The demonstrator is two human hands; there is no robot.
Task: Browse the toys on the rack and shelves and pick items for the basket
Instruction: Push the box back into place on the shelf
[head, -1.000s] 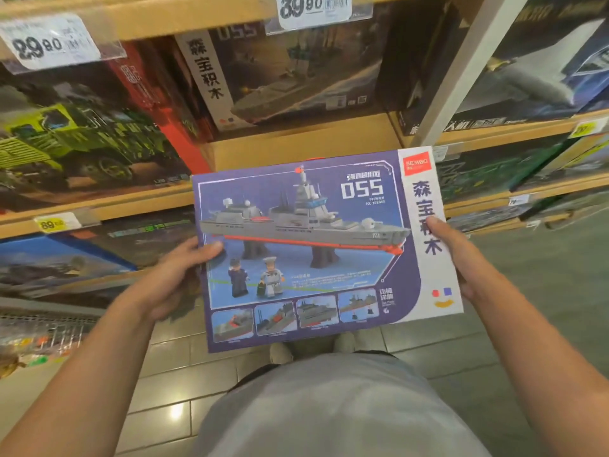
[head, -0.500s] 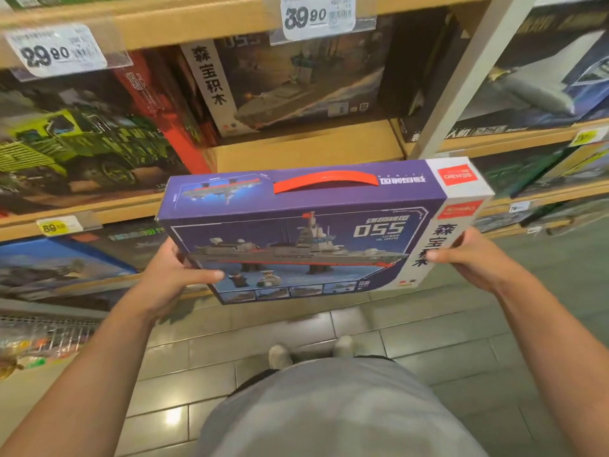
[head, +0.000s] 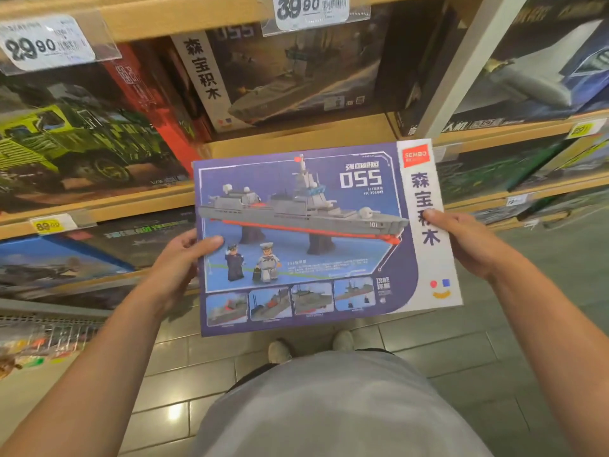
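Ship box (head: pixel 303 239) held flat above the floor, long side running left to right; left hand (head: pixel 179 262) pinching one short edge, right hand (head: pixel 468 242) the other (no basket in sight).

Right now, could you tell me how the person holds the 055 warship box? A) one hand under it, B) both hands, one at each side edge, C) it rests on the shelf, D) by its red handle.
B: the left hand grips the left edge of the warship box and the right hand grips its right edge, in front of the shelves.
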